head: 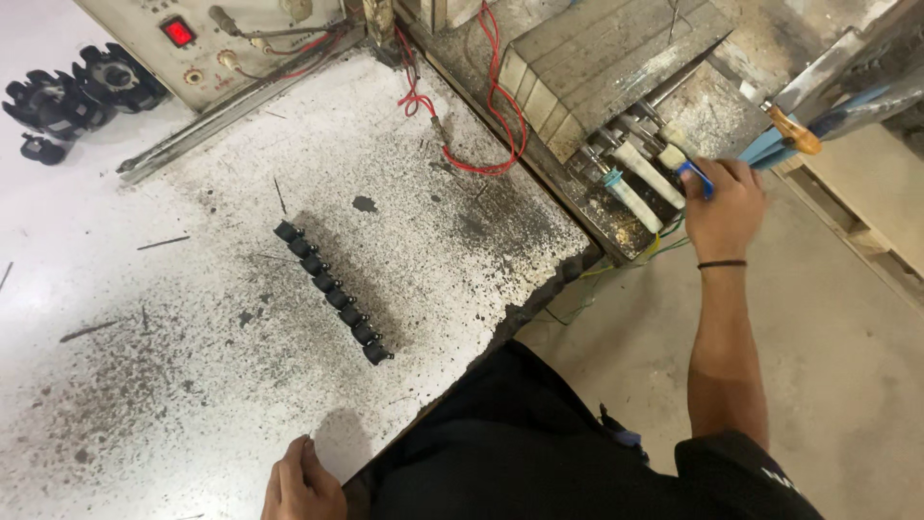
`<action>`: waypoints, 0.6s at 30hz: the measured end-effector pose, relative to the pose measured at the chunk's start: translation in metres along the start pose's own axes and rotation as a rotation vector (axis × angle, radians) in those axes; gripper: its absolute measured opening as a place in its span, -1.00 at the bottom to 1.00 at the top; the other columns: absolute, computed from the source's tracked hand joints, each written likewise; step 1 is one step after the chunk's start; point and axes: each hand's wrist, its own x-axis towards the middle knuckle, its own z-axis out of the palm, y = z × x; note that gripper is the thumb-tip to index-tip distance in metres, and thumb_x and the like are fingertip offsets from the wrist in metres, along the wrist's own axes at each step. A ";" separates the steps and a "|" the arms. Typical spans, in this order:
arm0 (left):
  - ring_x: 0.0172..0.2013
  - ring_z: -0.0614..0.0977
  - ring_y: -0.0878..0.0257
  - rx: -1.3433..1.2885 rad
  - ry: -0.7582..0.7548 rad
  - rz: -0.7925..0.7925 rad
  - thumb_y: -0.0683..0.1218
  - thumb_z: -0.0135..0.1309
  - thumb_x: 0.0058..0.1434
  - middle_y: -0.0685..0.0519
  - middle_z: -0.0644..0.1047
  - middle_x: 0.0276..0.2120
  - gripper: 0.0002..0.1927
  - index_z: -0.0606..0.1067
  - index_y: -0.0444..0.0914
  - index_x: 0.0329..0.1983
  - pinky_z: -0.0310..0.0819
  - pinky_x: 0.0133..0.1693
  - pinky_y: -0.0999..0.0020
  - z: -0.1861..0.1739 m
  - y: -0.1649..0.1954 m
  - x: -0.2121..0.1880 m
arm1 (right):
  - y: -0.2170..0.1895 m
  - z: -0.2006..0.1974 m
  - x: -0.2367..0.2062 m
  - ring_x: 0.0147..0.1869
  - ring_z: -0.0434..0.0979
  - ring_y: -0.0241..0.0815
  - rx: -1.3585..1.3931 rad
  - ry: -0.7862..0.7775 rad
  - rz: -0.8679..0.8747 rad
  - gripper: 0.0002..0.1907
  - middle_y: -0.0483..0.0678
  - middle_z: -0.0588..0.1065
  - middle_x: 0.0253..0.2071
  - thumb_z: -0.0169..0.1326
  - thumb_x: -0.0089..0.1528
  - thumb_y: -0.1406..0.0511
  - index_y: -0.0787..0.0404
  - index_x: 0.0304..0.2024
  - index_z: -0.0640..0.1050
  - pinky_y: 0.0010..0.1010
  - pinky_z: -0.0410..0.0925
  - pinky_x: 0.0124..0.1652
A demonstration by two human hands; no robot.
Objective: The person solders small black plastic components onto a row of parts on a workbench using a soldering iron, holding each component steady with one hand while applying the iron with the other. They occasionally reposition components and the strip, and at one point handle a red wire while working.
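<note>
My right hand (724,204) reaches out to the right of the bench and grips a white tube with a blue end (685,166) that sticks out from under a grey metal block (597,63). Two more white tubes (643,183) lie side by side just left of it in a grimy tray. My left hand (300,483) rests on the front edge of the white, soot-speckled bench top (192,318), holding nothing. A diagonal row of several small black parts (332,291) sits in the middle of the bench, apart from both hands.
A beige control box (221,39) with a red lit switch (178,32) stands at the back. Red wires (481,125) loop beside it. Black toothed parts (72,96) lie far left. A blue-handled tool with an orange grip (794,135) is at right. Concrete floor lies below.
</note>
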 end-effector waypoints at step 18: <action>-0.44 0.65 0.12 0.033 -0.066 -0.043 -0.24 0.23 0.33 -0.05 0.60 -0.41 -0.96 0.63 -0.30 -0.17 0.51 -0.41 0.28 -0.004 0.007 0.001 | -0.045 0.001 0.073 -0.09 0.60 0.01 0.215 -0.112 -0.188 -0.95 0.04 0.61 -0.18 0.29 0.32 0.39 0.22 -0.16 0.70 -0.21 0.42 0.00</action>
